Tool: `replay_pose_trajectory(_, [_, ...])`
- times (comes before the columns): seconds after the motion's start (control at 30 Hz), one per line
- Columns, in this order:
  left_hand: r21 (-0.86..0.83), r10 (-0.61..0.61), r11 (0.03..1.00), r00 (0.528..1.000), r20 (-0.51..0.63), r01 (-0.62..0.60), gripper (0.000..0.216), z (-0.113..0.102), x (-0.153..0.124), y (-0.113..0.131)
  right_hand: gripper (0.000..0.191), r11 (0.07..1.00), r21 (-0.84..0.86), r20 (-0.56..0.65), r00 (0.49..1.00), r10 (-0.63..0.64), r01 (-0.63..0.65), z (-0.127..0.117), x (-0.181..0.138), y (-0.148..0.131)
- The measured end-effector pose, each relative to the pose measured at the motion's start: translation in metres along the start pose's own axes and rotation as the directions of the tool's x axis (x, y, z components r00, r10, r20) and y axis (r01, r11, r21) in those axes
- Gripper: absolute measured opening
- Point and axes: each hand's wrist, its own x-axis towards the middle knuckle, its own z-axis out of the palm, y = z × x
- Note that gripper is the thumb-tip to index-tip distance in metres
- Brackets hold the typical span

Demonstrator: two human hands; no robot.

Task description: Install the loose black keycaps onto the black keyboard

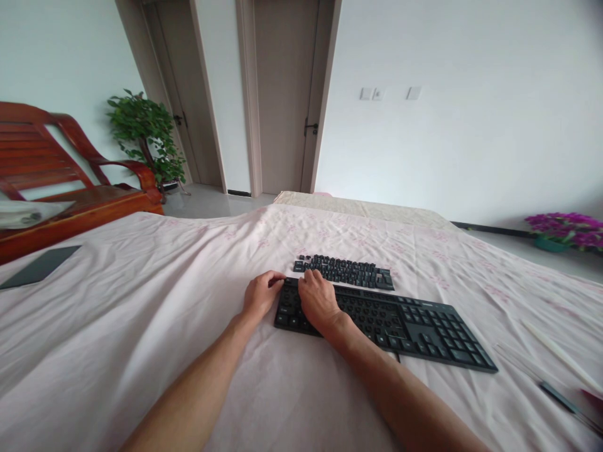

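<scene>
A black keyboard (pixel 414 326) lies at a slant on the cloth, with many keycaps off its main block and the number pad still capped. At its upper left corner, my left hand (pixel 262 295) pinches the edge between thumb and fingers. My right hand (pixel 318 296) reaches over the left part of the board, fingers curled down near the top row; its fingertips and anything in them are hidden. Just behind the board, loose black keycaps (pixel 348 271) stand in rows, close beyond my right hand.
A pale floral cloth (pixel 198 263) with wrinkles covers the surface. At right lie a thin dark-handled tool (pixel 558 397) and a long pale strip (pixel 560 355). A dark flat object (pixel 40 267) rests at far left, near a wooden bench (pixel 80 194). Beyond are a plant (pixel 146 135) and doors.
</scene>
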Motion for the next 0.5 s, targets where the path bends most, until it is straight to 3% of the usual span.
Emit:
replay_pose_trajectory(0.33, [0.005,0.017,1.000,1.000,-0.001,-0.017,0.020,-0.001,-0.002,0.001,0.024,0.997,0.030,0.077,0.994,-0.073,0.071,-0.015,0.001,0.001])
replay_pose_trajectory(0.5, [0.022,0.034,0.999,0.999,-0.008,-0.034,0.021,-0.002,-0.003,0.001,0.035,0.958,0.287,0.123,0.992,-0.006,-0.029,-0.018,-0.001,0.036])
